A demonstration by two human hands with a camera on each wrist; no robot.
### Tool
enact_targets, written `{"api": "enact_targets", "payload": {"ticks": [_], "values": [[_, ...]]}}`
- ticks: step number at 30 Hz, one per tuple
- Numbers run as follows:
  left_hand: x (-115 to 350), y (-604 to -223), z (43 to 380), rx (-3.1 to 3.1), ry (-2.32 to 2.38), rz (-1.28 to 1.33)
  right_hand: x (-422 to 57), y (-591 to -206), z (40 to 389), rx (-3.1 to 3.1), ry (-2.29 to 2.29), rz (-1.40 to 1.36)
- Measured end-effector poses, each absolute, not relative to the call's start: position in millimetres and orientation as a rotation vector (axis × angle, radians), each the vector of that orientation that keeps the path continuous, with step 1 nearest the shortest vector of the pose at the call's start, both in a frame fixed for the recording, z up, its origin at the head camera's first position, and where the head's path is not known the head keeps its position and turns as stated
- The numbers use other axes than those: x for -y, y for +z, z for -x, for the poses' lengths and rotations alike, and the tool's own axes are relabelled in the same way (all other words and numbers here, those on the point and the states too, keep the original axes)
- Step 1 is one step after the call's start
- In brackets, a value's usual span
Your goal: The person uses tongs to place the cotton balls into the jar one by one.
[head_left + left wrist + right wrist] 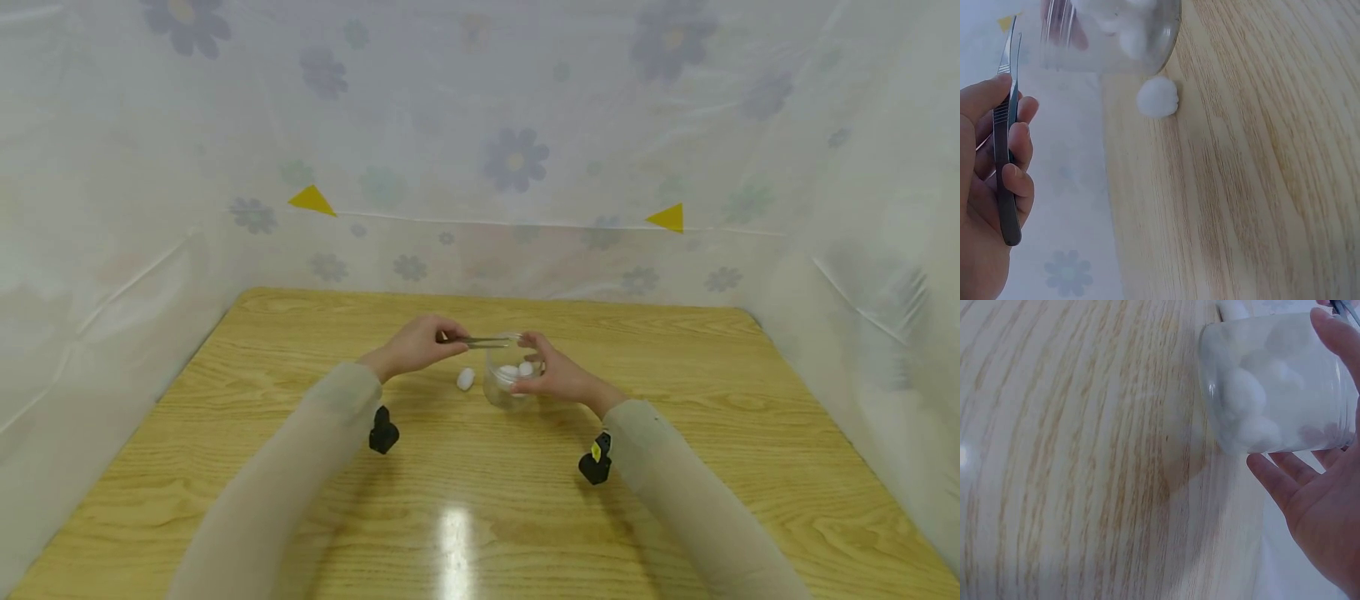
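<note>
My left hand (420, 343) holds metal tweezers (486, 342) between thumb and fingers, their tips over the mouth of a clear jar (498, 393). In the left wrist view the two tips of the tweezers (1004, 150) stand slightly apart, and I see nothing between them. My right hand (561, 377) grips the jar from the right, thumb and fingers around its upper part. Several white cotton balls (1244, 394) lie inside the jar. One loose cotton ball (466, 379) rests on the table, just left of the jar and below the left hand.
A wood-grain table (480, 467) spreads out under both arms. Pale flowered sheeting (450, 150) hangs behind and along the sides, with two yellow triangles (667, 218) on the back sheet. Each wrist carries a small black camera (384, 432).
</note>
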State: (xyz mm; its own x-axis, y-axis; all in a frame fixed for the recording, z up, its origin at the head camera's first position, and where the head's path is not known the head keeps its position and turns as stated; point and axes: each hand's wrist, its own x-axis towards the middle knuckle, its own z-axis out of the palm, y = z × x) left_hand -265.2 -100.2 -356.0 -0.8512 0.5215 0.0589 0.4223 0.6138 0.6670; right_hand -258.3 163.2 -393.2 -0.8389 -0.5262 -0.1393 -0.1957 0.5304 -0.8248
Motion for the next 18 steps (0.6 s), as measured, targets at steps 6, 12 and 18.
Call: {"api": "enact_targets", "payload": {"ticks": [6,12,18], "values": [[111,-359,266,-2.706,1.088,-0.752,-164,-392,258,-2.395,-1.227,0.62],[124,-363,267,-2.716,1.102,-0.72,-164,-391,257,-2.396,-1.232,0.631],[134,-368,268,-2.72,1.101,-0.698,-164,-392,257,-2.387,-1.236,0.619]]}}
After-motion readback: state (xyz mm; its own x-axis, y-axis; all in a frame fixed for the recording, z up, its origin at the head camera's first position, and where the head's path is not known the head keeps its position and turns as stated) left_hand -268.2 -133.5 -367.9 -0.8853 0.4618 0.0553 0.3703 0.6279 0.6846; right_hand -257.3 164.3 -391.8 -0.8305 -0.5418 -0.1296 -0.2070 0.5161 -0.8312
